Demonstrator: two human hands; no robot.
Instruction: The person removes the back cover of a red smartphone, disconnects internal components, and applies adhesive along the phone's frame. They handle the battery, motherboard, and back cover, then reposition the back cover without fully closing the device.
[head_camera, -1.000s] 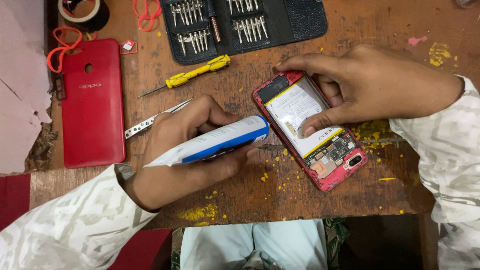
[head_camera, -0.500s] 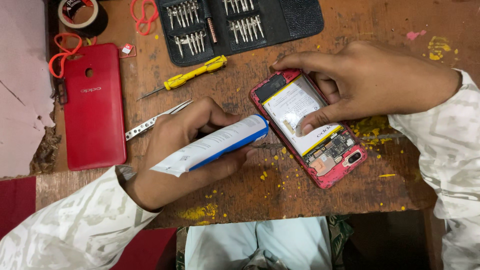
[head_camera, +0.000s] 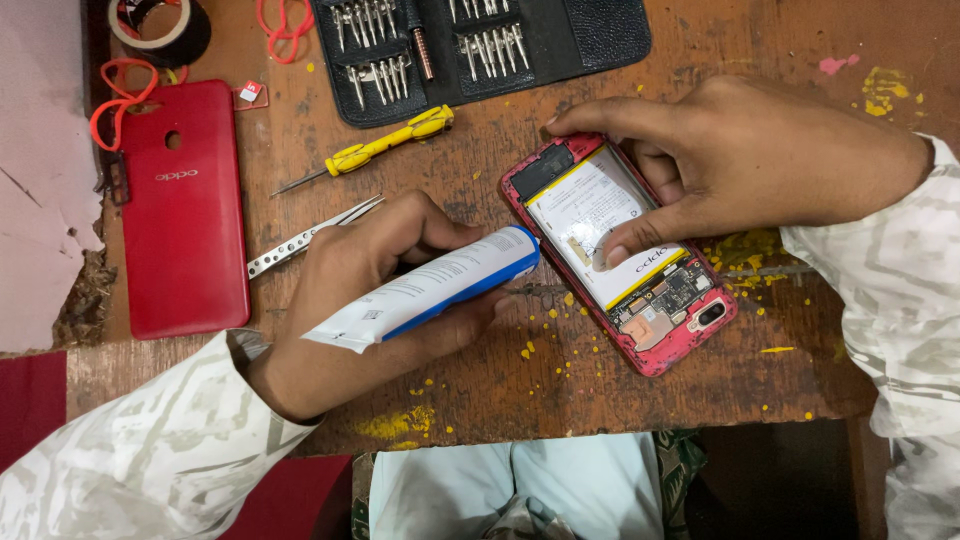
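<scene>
While gripping one white and blue tube (head_camera: 430, 290) in a closed fist, aims its blue-tipped end at the left edge of one opened red phone (head_camera: 655, 330), just beside the frame; cannot tell whether touching.

Two hands, both the person's own:
- Left hand (head_camera: 370, 300): left of the phone, wrapped tight round the tube, with the crimped end sticking out towards the wrist.
- Right hand (head_camera: 740, 165): lies over the upper right of the phone, loosely spread and clasping nothing. Presses its thumb tip on one white battery (head_camera: 580, 205) and hooks its forefinger over the phone's top corner.

Phone: lies flat and slanted on the wooden desk (head_camera: 620, 400), back off. Shows one battery above and one strip of circuit board below.

Elsewhere, counted from the phone:
- One pair of steel tweezers (head_camera: 290, 245), to the left, partly under the left hand.
- One yellow-handled screwdriver (head_camera: 385, 148), up and to the left.
- One red back cover (head_camera: 185, 210), far left and well apart, lying flat.
- One small red and white card (head_camera: 250, 93), just beside that cover's top corner.
- One open black bit case (head_camera: 600, 35), above the phone. Holds two groups of bits, too small to count surely.
- One tape roll (head_camera: 160, 25), far upper left.
- Two red loops, one (head_camera: 285, 20) beside the case and one (head_camera: 115, 95) at the cover's top.

Many yellow flecks scattered on the desk around the phone.
</scene>
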